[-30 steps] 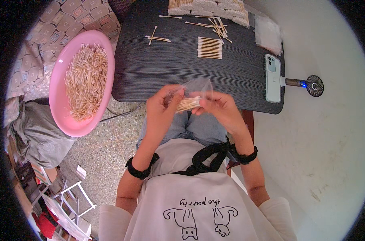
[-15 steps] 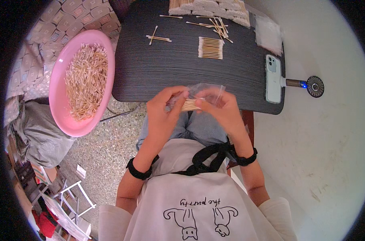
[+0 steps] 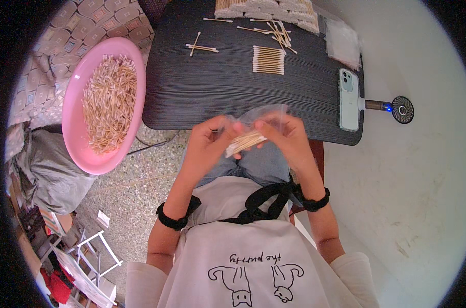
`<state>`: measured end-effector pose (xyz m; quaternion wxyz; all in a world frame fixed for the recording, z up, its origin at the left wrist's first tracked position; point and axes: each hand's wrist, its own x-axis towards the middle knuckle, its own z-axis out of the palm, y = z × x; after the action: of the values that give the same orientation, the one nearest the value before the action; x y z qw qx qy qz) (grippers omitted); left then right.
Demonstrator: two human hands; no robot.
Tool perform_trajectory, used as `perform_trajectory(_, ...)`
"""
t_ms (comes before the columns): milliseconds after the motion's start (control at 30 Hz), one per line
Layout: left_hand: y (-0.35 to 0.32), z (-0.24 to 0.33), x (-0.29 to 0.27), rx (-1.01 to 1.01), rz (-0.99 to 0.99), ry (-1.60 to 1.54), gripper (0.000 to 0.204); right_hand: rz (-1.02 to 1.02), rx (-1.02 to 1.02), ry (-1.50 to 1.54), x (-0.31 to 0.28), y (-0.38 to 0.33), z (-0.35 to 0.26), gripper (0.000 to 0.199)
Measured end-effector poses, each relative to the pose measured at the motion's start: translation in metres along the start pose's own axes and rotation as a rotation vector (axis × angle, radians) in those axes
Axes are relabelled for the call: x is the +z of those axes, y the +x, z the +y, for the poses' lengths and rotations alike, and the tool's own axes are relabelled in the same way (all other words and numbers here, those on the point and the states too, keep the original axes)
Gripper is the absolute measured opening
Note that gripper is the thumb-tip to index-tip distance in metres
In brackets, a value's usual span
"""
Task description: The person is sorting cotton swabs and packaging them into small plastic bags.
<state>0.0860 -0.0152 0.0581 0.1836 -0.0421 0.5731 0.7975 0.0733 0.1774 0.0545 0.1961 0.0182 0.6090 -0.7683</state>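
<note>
Between my two hands, just off the near edge of the dark table, is a clear plastic bag [image 3: 266, 114] with a bundle of cotton swabs [image 3: 247, 139] in it. My left hand [image 3: 212, 141] is closed on the bag's left side, thumb by the swabs' left end. My right hand [image 3: 288, 137] pinches the right side, its thumb over the swabs' right end. The bundle slants, its left white tips lower. Farther off on the table lies a neat row of cotton swabs [image 3: 268, 60], with a loose heap of swabs [image 3: 279, 35] just beyond it.
A pink basin [image 3: 74, 120] full of loose swabs stands left of the table [image 3: 202, 95]. Stacked swab bundles [image 3: 266, 9] lie at the far edge. Clear bags [image 3: 343, 43], a phone [image 3: 349, 110] and a small fan [image 3: 402, 110] are on the right. Crossed swabs [image 3: 199, 47] lie far left.
The bundle has tilted, its left end dropping toward me, and more of its length shows. The bag's free edge now stands up more to the right. Both hands keep their hold.
</note>
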Motion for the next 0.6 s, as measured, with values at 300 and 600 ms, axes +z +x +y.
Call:
perform_trajectory(300,0.0,-0.009,0.001,0.046,0.026,0.061,0.017,0.021,-0.009,-0.102,0.002,0.0,-0.002,0.014)
perform_trajectory(600,0.001,-0.015,0.005,0.067,0.09,0.011,0.014,0.011,-0.027,0.058,0.006,-0.003,-0.001,0.027)
